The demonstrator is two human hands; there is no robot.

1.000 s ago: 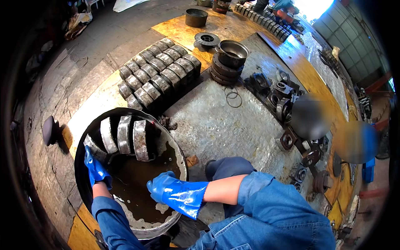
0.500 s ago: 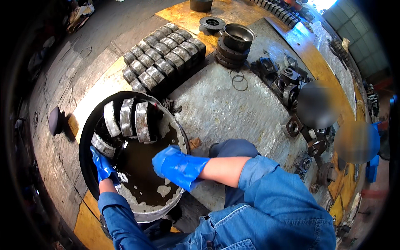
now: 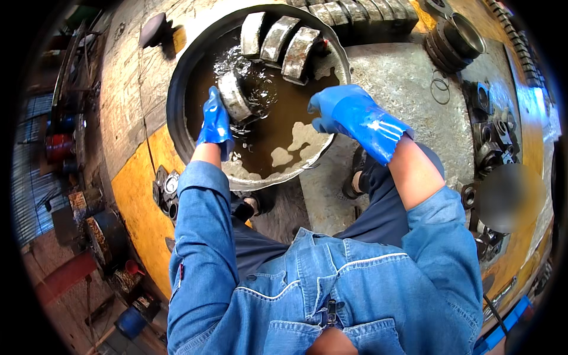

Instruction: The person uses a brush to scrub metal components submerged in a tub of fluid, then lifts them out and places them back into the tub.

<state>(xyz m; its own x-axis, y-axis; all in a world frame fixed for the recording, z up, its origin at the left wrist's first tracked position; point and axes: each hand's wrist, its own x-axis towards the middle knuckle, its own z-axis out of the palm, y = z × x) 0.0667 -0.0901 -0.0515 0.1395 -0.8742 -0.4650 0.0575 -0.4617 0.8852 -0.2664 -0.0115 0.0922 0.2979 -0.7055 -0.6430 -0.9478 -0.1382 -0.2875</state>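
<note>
A round metal basin [image 3: 177,112] holds murky brown liquid [image 3: 278,133]. Several thick, curved metal rings stand in it, one of them a wet grey ring [image 3: 234,99] left of the middle. My left hand [image 3: 215,123], in a blue rubber glove, is closed against the outer side of this ring; part of its grip is hidden. Ripples and splashes surround the ring. Over the basin's right rim is my right hand [image 3: 338,109], also gloved in blue. Its fingers are bent and apart, with nothing visible in them. Three more rings [image 3: 278,40] lean side by side at the far side.
Behind the basin, rows of metal rings [image 3: 355,16] are stacked. A metal pot [image 3: 466,34] sits on dark discs at the back right. Several machined parts [image 3: 494,139] lie along the right. A dark rounded knob [image 3: 155,29] stands at the far left.
My view has turned and lowered toward my body. The left-hand ring stands more upright, away from the basin's wall, with my left hand beside it. My right hand has moved to the right rim.
</note>
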